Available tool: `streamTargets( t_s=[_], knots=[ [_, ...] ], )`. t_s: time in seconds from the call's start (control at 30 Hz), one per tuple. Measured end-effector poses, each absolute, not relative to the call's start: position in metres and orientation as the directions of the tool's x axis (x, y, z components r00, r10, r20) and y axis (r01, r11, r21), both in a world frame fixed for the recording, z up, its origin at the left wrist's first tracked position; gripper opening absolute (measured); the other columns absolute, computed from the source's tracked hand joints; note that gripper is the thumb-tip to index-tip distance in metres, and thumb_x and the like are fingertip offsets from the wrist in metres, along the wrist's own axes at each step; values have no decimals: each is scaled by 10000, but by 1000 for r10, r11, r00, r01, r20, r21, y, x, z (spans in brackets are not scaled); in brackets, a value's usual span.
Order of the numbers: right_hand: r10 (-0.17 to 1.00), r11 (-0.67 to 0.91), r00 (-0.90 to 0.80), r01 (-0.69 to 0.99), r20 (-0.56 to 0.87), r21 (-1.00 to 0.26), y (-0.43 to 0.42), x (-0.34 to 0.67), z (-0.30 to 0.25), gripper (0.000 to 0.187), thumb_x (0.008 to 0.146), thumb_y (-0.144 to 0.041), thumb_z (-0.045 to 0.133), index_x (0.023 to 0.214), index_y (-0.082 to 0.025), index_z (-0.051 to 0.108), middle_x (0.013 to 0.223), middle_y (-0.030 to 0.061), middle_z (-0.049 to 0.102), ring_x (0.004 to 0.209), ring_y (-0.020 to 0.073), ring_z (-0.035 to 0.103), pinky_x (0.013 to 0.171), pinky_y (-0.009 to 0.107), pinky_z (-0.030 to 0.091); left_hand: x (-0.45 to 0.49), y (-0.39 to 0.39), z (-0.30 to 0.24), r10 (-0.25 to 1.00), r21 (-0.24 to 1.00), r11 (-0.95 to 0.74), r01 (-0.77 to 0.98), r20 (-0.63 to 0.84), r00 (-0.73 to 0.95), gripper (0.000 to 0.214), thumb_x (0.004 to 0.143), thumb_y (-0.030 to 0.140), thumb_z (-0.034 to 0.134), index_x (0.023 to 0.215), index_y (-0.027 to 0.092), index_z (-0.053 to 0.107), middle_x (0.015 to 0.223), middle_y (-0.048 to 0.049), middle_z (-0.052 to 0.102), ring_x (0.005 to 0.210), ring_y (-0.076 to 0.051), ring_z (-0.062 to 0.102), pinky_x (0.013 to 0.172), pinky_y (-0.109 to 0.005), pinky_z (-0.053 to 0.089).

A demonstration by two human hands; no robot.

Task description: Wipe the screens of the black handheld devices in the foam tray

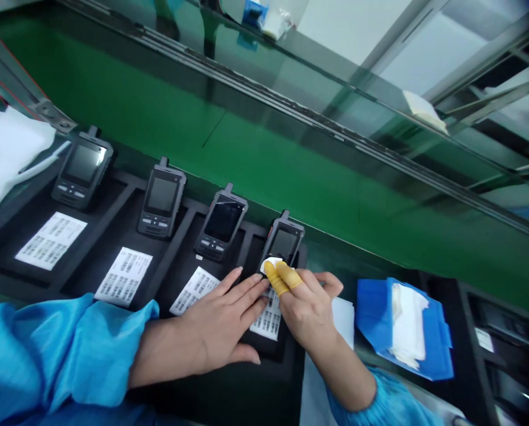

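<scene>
Right hand (306,305), two fingertips in yellow cots (282,277), pinches a small white wipe (271,263) and presses it on the lower end of the fourth handset (283,241), rightmost in the row on the black tray (126,189). Left hand (222,322) lies flat, fingers together, over the barcode label (268,319) just below that handset, its fingertips touching the right hand. Three more handsets stand to the left. A blue pack (437,331) of what looks like white cloths sits near, to the right.

Dim, cool overhead light; glare on glass shelf (380,89); wide-angle bending at edges; right corner blurred, dark.
</scene>
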State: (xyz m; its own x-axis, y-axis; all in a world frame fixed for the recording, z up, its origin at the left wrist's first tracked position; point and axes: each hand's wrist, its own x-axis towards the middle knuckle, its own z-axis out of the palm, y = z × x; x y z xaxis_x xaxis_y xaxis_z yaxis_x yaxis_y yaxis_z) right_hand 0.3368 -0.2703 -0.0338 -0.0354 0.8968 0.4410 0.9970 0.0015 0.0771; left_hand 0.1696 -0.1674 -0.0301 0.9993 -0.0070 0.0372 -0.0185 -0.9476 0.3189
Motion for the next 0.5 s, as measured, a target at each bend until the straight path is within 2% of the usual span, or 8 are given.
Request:
streamTargets(
  t_s=[0.1, 0.2, 0.27, 0.5],
  knots=[
    [899, -59, -2, 991, 439, 124, -267, 349, -33, 281, 840, -65, 444, 827, -242, 662, 841, -12, 659, 838, 140, 486, 793, 369, 255, 169, -167, -30, -7, 315, -949, -23, 54, 999, 750, 827, 626, 502, 1329, 73, 436, 1460, -183, 321, 1373, -310, 259, 1130, -485, 140],
    [856, -212, 94, 961, 509, 178, -257, 370, -31, 280, 794, -47, 465, 701, -235, 650, 790, -15, 646, 806, 139, 480, 796, 379, 239, 169, -167, -31, -8, 303, -953, -24, 55, 998, 722, 836, 624, 489, 1322, 92, 450, 1463, -170, 323, 1368, -311, 271, 1125, -490, 148],
    [829, -267, 139, 950, 542, 164, -256, 377, -32, 277, 772, -33, 463, 653, -218, 632, 775, -14, 636, 781, 134, 477, 800, 383, 230, 170, -167, -31, -11, 292, -956, -25, 50, 999, 710, 845, 625, 473, 1328, 105, 448, 1466, -161, 322, 1370, -307, 268, 1125, -487, 147],
    [877, -174, 145, 984, 458, 23, -291, 336, -44, 343, 781, 19, 418, 869, -219, 649, 861, -12, 640, 762, 118, 497, 783, 353, 253, 170, -167, -30, -10, 303, -953, -21, 39, 999, 706, 848, 619, 474, 1322, 97, 453, 1466, -165, 320, 1374, -308, 257, 1120, -505, 157]
  ],
)
